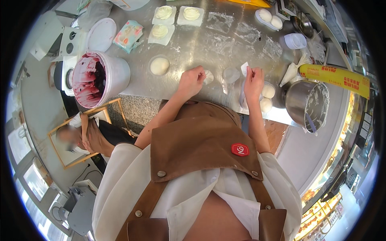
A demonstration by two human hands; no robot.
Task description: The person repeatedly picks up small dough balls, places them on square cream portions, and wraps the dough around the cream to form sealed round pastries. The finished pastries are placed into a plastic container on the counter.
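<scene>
While both forearms reach out over the floured steel worktop (225,40), the left hand (191,81) is curled shut, its fingertips pinching the edge of a thin, pale round dough wrapper (208,76) lying just to its right. The right hand (253,81) is closed too, thumb and fingers nipping a small white paper slip (245,68) at its upper left. Between the hands lies a second flat round of translucent dough (230,74), slightly nearer the right hand. White dough balls (267,97) sit on a tray beside the right wrist, next to a steel mixing bowl (307,104).
</scene>
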